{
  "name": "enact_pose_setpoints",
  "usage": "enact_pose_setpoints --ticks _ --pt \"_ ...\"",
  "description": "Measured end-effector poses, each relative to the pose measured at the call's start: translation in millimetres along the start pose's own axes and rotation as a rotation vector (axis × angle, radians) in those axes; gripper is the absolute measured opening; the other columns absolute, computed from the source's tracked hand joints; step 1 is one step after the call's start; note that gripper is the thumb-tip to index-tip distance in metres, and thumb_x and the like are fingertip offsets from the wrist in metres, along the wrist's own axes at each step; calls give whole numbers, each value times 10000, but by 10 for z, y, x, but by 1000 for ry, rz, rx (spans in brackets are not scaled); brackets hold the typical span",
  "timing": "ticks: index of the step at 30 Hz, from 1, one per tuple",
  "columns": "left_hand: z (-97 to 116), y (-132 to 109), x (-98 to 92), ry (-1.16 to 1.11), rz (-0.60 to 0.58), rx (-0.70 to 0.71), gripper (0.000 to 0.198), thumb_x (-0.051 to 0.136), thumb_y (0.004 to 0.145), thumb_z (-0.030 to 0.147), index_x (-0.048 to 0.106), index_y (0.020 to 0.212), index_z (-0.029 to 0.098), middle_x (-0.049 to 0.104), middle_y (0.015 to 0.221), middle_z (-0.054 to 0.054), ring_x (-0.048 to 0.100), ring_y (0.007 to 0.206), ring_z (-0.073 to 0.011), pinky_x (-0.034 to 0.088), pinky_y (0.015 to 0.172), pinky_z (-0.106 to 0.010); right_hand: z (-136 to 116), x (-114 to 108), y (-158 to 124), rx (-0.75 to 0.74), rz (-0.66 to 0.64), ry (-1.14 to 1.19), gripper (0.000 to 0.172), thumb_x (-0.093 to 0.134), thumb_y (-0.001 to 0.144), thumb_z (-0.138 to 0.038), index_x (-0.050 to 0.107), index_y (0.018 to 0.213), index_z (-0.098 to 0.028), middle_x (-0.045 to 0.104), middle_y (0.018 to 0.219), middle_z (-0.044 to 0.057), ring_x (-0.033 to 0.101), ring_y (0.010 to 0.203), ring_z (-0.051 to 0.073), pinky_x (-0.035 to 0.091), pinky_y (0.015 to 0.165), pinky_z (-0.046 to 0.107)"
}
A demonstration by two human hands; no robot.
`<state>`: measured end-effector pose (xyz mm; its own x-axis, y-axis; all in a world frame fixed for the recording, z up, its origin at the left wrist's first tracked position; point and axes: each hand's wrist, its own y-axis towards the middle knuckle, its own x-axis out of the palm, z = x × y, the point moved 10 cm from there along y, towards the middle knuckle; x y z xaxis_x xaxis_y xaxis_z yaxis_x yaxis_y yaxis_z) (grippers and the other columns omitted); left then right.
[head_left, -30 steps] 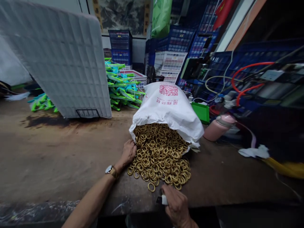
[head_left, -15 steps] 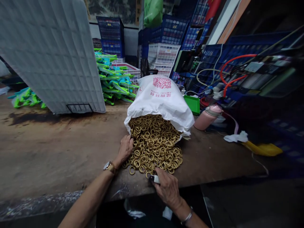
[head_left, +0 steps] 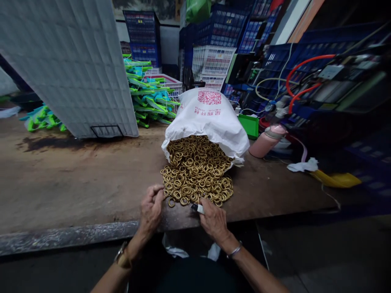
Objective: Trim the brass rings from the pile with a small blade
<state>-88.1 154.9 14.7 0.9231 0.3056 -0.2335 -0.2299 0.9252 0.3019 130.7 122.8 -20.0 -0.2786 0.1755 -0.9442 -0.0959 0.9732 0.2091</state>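
A heap of brass-coloured rings (head_left: 195,181) spills from the mouth of a white sack (head_left: 207,116) with red print, which lies on its side. My left hand (head_left: 151,206) is at the heap's left front edge. Its fingers are curled together beside a ring, and whether they grip that ring is unclear. At the front of the heap my right hand (head_left: 214,219) is closed round a small white-handled tool (head_left: 198,208). The tool's dark tip points left, close to the nearest rings, and the rest of it is hidden in the hand.
The wooden table (head_left: 76,183) ends just in front of my hands. A quilted grey panel (head_left: 79,69) stands at the left, near green and blue plastic pieces (head_left: 149,95). On the right are a pink bottle (head_left: 268,140), a green tray (head_left: 249,126) and a machine with orange hoses (head_left: 293,79).
My left hand has drawn back from beside the sack's mouth to the heap's front left edge, its fingers now together. My right hand keeps the tool at the front. The view has tilted slightly.
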Motion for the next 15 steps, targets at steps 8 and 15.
enact_pose_setpoints --ticks 8,15 --pt "-52 -681 572 -305 -217 -396 255 527 759 348 540 933 163 566 728 -4 545 576 -110 426 477 -198 256 7 92 86 -3 269 151 387 769 -176 534 803 -186 589 683 21 504 607 137 291 557 236" --pt "22 -779 915 -381 -351 -459 369 514 758 391 469 1040 157 520 669 18 524 541 -106 401 394 -171 350 -38 -2 250 -28 913 288 388 814 -432 456 667 -194 425 564 -42 397 537 102 334 524 209"
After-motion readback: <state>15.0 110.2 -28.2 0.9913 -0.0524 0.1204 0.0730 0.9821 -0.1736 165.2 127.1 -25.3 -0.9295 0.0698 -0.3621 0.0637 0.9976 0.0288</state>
